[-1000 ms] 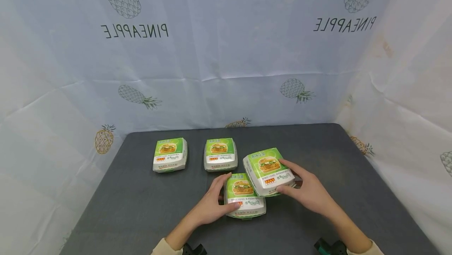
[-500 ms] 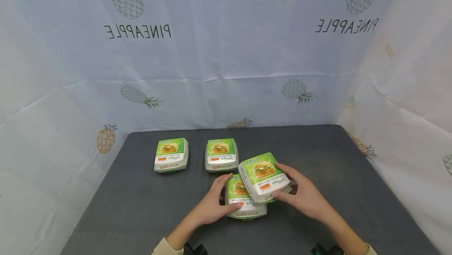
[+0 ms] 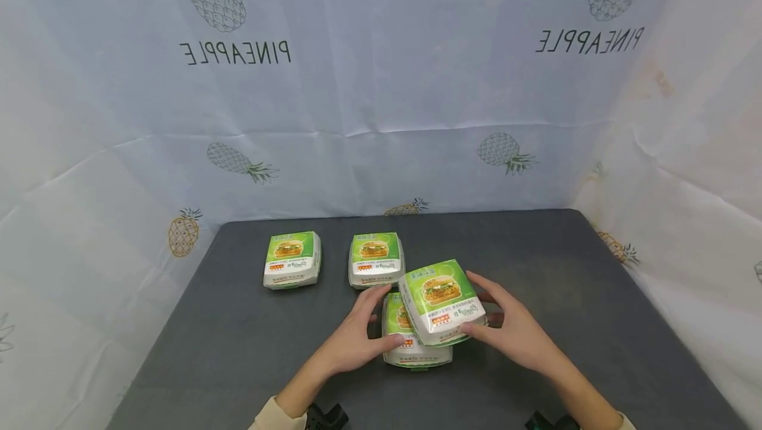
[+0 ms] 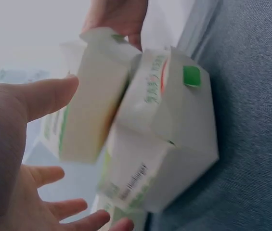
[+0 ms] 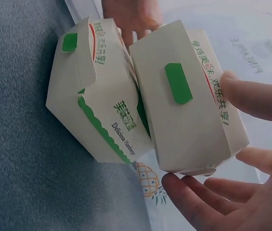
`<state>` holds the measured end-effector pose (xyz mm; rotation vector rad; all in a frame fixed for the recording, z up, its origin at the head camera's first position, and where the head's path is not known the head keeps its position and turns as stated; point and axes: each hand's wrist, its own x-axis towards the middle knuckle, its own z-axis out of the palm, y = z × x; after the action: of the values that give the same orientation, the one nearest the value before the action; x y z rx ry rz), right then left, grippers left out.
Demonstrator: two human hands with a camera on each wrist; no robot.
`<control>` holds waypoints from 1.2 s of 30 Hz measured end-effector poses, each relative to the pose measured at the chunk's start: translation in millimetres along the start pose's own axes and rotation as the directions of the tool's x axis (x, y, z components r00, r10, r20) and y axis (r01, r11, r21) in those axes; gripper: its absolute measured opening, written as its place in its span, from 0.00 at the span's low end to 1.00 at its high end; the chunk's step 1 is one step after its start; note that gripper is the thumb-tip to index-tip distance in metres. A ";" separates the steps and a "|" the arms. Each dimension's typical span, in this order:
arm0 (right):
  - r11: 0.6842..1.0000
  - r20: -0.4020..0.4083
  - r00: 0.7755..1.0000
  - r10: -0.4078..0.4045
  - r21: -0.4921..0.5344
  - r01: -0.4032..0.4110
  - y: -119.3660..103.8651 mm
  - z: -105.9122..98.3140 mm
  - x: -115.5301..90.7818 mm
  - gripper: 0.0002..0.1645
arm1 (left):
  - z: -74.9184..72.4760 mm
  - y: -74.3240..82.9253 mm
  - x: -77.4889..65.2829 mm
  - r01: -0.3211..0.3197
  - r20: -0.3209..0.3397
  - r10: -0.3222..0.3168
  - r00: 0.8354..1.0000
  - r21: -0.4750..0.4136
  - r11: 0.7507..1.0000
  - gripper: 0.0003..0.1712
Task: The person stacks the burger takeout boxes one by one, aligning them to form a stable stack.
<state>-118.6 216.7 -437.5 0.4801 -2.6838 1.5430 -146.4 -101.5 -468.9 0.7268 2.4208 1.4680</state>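
Observation:
In the head view, a burger box (image 3: 417,356) with a green and white printed lid sits on the dark table. A second burger box (image 3: 442,299) overlaps its top, turned and somewhat tilted. My right hand (image 3: 516,332) grips this upper box from the right, thumb at the near side and fingers at the far side. Beside the lower box, on its left, is my left hand (image 3: 352,343) with fingers spread. The left wrist view shows a gap between those fingers and the lower box (image 4: 150,130). Both boxes' closing tabs show in the right wrist view.
Two more burger boxes stand farther back, one at the back left (image 3: 292,260) and one at the back middle (image 3: 376,259). A pale pineapple-print cloth (image 3: 369,86) hangs behind and at both sides of the dark table (image 3: 238,364).
My right hand has brought the upper burger box left and down, farther over the lower one. My left hand stays beside the lower box, and the back boxes stay put.

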 end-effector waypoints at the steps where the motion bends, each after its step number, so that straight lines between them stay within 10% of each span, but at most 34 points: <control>1: 1.000 0.004 1.000 0.003 0.008 -0.003 -0.2 0.4 0.2 0.52 | -0.4 2.9 0.0 0.000 -0.005 0.000 1.000 0.013 1.000 0.50; 13: 0.969 0.058 0.997 -0.044 0.246 0.028 -5.7 14.0 0.5 0.46 | -3.0 20.7 0.9 0.036 0.020 -0.034 0.999 -0.098 0.995 0.60; 36: 0.939 0.224 0.975 -0.004 0.337 -0.073 2.7 19.7 21.1 0.58 | -16.9 7.9 2.3 0.009 0.092 0.013 0.996 -0.236 0.972 0.55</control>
<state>-136.6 195.8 -446.5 0.6519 -2.5851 2.1025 -153.2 -110.3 -453.8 0.7250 2.1302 1.6479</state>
